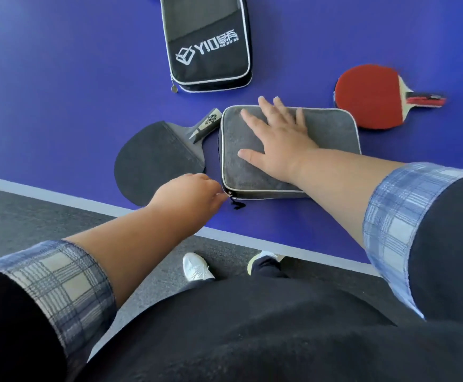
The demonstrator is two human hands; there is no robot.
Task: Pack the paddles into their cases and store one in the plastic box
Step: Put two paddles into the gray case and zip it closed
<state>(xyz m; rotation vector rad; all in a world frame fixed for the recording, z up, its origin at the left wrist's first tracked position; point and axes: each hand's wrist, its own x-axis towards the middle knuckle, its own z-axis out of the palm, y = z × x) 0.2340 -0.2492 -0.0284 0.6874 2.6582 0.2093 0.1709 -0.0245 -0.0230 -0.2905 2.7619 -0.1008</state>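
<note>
Pinching the zip pull [229, 193], the left hand [189, 193] could drag the grey case [329, 128] into the paddle [153, 158] at 9 o'clock if the flat right hand [277, 136] slips.

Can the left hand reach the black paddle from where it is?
Probably yes. The black paddle lies bare on the table right beside the left hand, nothing between them. It would first have to drop the zip it seems to pinch.
</note>
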